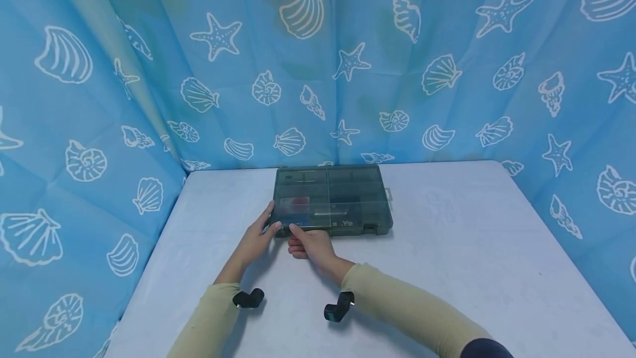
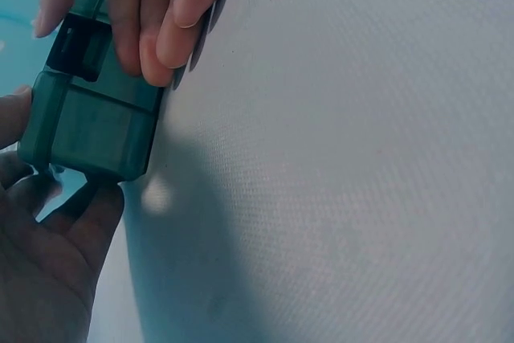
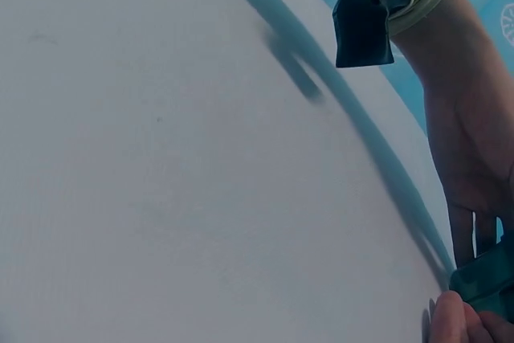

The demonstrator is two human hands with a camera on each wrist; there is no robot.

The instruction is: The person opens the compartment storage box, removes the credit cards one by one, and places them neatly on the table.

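Note:
A translucent dark-green compartment box (image 1: 353, 195) lies with its lid down at the table's far side. My left hand (image 1: 250, 245) grips its front left corner, thumb on the near edge; in the left wrist view this hand (image 2: 48, 238) has fingers round the box's end (image 2: 96, 134). By a black latch (image 2: 79, 47) is my right hand (image 2: 173, 14), thumb at the lid side and fingers bent along the lower side. From the head, the right hand (image 1: 315, 247) has its thumb on the front edge. The right wrist view shows its fingertips (image 3: 458, 323) by the box (image 3: 483, 275).
The box stands on a white-covered table (image 1: 462, 247). A blue curtain (image 1: 308, 70) with white shells and starfish hangs behind and at both sides. Black wrist cameras (image 1: 248, 298) hang from both forearms. A red-and-white item (image 1: 294, 204) shows through the lid.

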